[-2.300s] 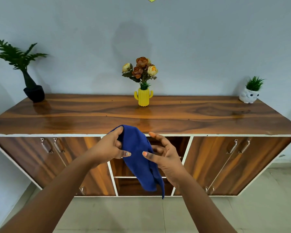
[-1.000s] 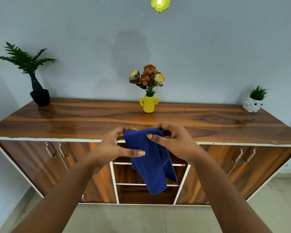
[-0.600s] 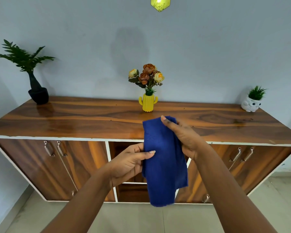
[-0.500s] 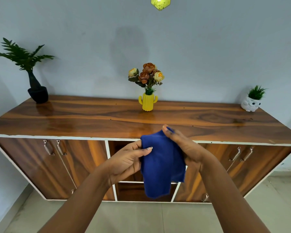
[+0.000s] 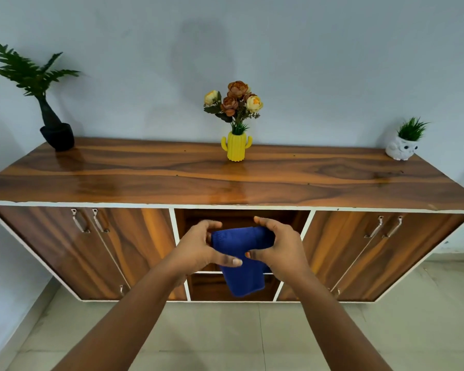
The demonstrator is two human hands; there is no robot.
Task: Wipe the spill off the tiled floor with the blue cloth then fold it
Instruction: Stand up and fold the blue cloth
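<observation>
The blue cloth [image 5: 242,242] is folded into a compact band and held in the air in front of the cabinet's open middle shelves. My left hand [image 5: 198,246] grips its left end and my right hand [image 5: 280,245] grips its right end. A doubled flap of the cloth hangs down below my thumbs. The tiled floor [image 5: 225,333] below my arms looks pale and dry; no spill shows on it.
A long wooden cabinet [image 5: 145,180] stands against the wall straight ahead. On its top are a black potted plant [image 5: 56,132] at left, a yellow cactus vase with flowers [image 5: 236,145] in the middle and a white owl planter [image 5: 401,148] at right.
The cloth hung long from my raised right hand half a second ago. Both hands have dropped below the cabinet top and the cloth is now folded shorter between them.
</observation>
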